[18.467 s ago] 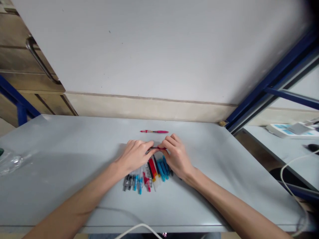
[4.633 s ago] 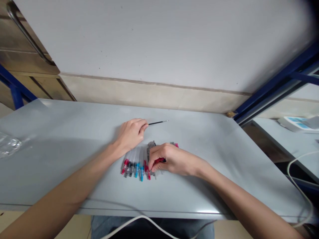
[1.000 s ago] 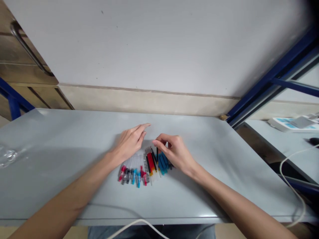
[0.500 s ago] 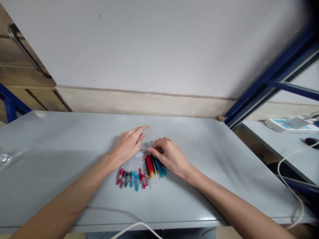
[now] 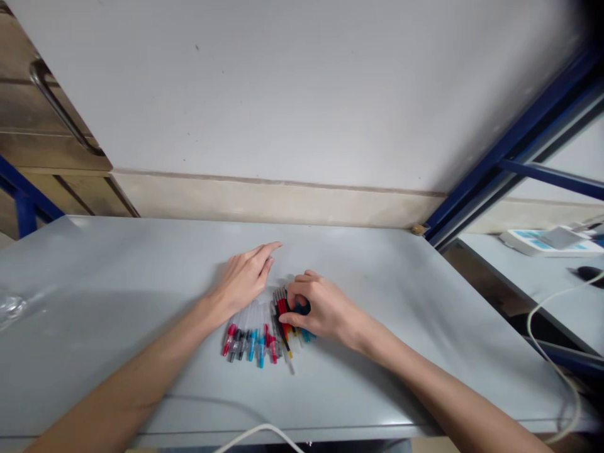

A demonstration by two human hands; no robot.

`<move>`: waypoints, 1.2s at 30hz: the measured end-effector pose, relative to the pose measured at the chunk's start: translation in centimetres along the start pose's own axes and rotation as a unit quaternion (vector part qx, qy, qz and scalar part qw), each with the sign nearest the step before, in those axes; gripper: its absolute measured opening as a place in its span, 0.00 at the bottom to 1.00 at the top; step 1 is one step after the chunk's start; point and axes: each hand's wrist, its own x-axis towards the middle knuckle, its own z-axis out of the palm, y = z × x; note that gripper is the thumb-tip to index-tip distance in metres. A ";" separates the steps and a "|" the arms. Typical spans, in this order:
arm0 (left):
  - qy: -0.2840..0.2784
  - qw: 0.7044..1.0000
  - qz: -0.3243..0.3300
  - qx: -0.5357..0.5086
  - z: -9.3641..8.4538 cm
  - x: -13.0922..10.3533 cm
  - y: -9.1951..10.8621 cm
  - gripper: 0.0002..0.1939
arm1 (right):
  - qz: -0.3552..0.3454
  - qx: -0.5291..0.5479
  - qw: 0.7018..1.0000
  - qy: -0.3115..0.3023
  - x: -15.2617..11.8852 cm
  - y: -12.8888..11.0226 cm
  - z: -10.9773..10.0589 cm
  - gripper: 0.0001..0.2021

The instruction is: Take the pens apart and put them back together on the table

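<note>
Clear pen barrels (image 5: 251,314) with red, black and blue ends lie side by side on the grey table. To their right is a fanned bunch of pen refills (image 5: 282,303) in red, black and blue. My left hand (image 5: 248,277) lies over the far ends of the barrels, its fingers stretched out and holding nothing. Over the refills, my right hand (image 5: 323,309) is curled, with thumb and index finger bent around some of them. It covers much of the blue ones. A black refill (image 5: 285,343) sticks out toward me below the thumb.
Crumpled clear plastic (image 5: 12,307) lies at the table's left edge. A white cable (image 5: 264,428) crosses the front edge. On the right, beyond a blue frame (image 5: 491,145), a side table holds a white device (image 5: 542,244). A wall (image 5: 302,94) rises behind.
My right hand has shifted slightly toward me over the refills, its thumb now lower. A black refill has slid toward me. My left hand has hardly moved.
</note>
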 end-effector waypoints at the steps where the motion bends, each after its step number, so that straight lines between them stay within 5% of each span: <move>1: -0.001 1.000 0.000 -0.001 0.0 0.0 0.0 0.21 | -0.005 0.000 1.000 0.001 -0.1 -0.2 0.0 0.12; 14: -0.008 1.000 -0.008 0.005 -0.2 0.1 0.2 0.22 | -0.089 -0.001 0.994 -0.059 -1.1 -3.8 0.0 0.11; 21: -0.015 1.000 -0.015 -0.003 -0.4 0.0 0.2 0.21 | -0.090 0.021 0.992 -0.081 -1.5 -2.5 -0.9 0.47; 26: -0.008 1.000 -0.011 -0.003 -0.2 0.1 -0.1 0.22 | -0.057 0.025 0.991 -0.120 -1.5 -2.1 -0.2 0.57; 29: -0.003 1.000 -0.007 0.001 -0.1 0.1 -0.2 0.22 | -0.061 0.026 0.993 -0.102 -1.5 -2.4 -0.5 0.54; 33: 0.003 1.000 -0.010 0.008 -0.2 0.1 -0.1 0.22 | -0.086 0.001 0.991 -0.102 -1.2 -2.8 -1.1 0.30; 36: 0.001 1.000 -0.012 0.011 -0.3 0.1 0.0 0.22 | -0.107 -0.005 0.990 -0.096 -1.2 -2.9 -0.9 0.22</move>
